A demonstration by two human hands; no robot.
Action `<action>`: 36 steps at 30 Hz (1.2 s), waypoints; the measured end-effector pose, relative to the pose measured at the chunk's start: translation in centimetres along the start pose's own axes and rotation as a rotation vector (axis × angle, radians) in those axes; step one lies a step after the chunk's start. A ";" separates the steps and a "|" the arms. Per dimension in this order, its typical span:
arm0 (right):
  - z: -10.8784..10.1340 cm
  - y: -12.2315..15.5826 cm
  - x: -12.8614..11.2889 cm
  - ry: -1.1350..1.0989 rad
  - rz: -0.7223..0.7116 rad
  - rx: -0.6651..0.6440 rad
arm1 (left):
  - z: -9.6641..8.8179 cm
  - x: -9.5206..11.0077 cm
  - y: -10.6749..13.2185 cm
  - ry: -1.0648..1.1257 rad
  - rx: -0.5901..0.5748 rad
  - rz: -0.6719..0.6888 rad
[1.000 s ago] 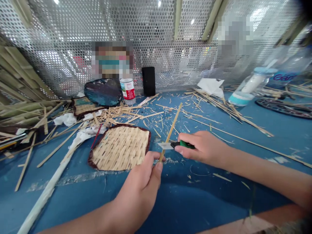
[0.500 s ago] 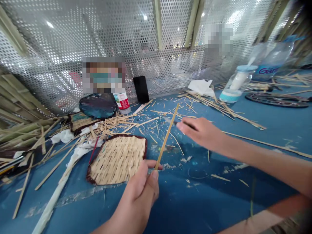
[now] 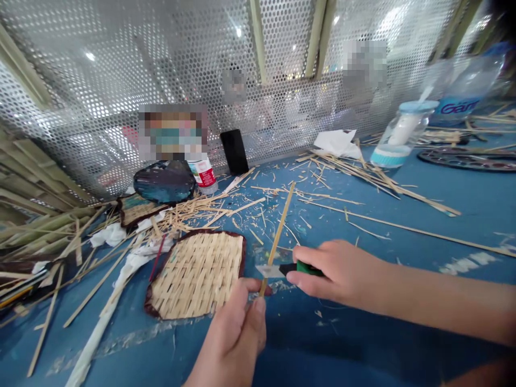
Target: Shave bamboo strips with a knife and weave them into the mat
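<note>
My left hand (image 3: 239, 322) pinches the lower end of a thin bamboo strip (image 3: 282, 220), which points up and away from me at a slant. In my right hand (image 3: 328, 271) is a utility knife (image 3: 300, 267) with a green and black handle. Its blade lies across the strip just above my left fingers. Left of the strip, a woven bamboo panel (image 3: 197, 274) with a dark brown edge lies flat on the blue table (image 3: 314, 344).
Shavings and bamboo strips (image 3: 201, 209) litter the table. Along the perforated metal screen stand a black phone (image 3: 234, 152), a red-labelled bottle (image 3: 203, 174) and a jar (image 3: 403, 134). A palette (image 3: 467, 160) lies at right, bamboo stalks (image 3: 36, 172) at left.
My right hand has drawn the knife down toward me, from beside the strip's upper part to just above my left fingers. My left hand keeps its pinch. The view has shifted slightly.
</note>
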State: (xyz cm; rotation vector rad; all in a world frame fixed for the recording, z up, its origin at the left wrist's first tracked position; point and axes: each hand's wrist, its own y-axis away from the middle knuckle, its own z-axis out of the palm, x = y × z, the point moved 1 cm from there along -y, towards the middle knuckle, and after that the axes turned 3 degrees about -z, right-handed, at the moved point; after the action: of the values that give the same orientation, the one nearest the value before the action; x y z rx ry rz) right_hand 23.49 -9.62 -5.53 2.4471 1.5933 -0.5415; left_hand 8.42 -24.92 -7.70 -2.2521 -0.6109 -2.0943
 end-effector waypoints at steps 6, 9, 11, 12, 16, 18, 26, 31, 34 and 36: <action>-2.6 -2.1 4.7 0.167 0.220 0.128 | -0.1 -0.2 0.1 0.003 -0.023 -0.049; -6.3 -1.8 8.0 0.234 0.456 0.429 | -0.2 -0.6 0.5 -0.062 -0.070 -0.032; -6.7 -1.2 7.1 0.170 0.388 0.519 | -0.2 -0.8 0.4 -0.044 -0.069 -0.025; -6.1 -0.9 6.0 0.096 0.342 0.473 | -0.1 -0.9 0.3 -0.023 -0.047 -0.021; -1.5 -1.1 2.3 0.039 0.067 0.054 | -0.1 -0.7 -0.4 0.010 0.020 -0.015; -1.3 -2.2 3.6 0.087 0.110 0.034 | -0.1 -0.5 -0.4 0.008 0.013 -0.040; -3.6 -1.4 5.3 -0.033 0.218 0.233 | 0.2 -0.2 -0.1 0.018 -0.033 -0.030; -2.1 -2.5 5.3 0.069 0.175 0.099 | 0.1 -0.3 0.4 -0.078 -0.019 -0.059; -4.7 -2.8 8.9 0.180 0.399 0.360 | 0.1 0.0 1.0 -0.122 -0.104 -0.081; -5.1 -2.1 8.5 0.113 0.345 0.411 | 0.1 0.2 1.0 -0.107 -0.111 -0.094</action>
State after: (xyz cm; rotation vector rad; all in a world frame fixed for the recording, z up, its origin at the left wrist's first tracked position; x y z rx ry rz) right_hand 25.71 0.18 -4.03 3.0168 1.1377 -0.7396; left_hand 8.77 -25.77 -7.26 -2.4554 -0.6328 -2.1102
